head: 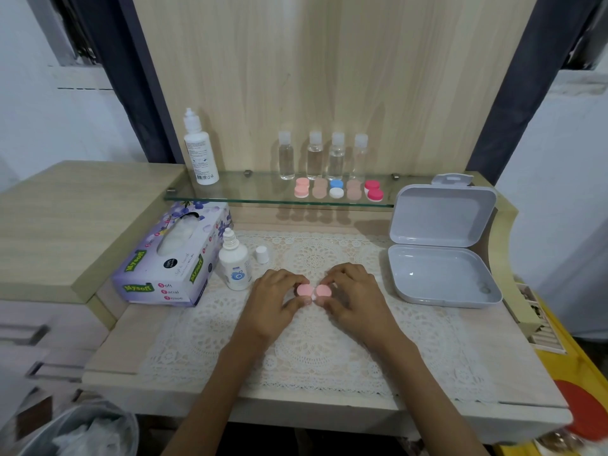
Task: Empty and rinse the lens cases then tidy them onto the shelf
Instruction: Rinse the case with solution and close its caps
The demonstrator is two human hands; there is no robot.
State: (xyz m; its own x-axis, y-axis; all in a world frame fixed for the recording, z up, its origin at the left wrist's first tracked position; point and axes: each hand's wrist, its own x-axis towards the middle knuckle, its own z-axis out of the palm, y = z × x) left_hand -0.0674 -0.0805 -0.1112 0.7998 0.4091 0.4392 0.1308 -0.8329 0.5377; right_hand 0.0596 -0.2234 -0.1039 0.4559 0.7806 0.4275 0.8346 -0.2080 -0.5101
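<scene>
We hold a pink lens case (305, 289) just above the lace mat (312, 353), near the middle of the tabletop (508, 357). The grip of our left hand (276, 299) is closed on the case's left cap, fingers and thumb pinching it. The grip of our right hand (353, 296) pinches the right cap the same way. Five other lens cases (336, 193) sit in a row on the glass shelf (237, 192) along the tabletop's back edge, just before four clear bottles (315, 156).

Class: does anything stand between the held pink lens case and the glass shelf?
Nothing visible. Left hand and right hand hold the lens case; the small bottle and cap stand left of its way to the shelf.
</scene>
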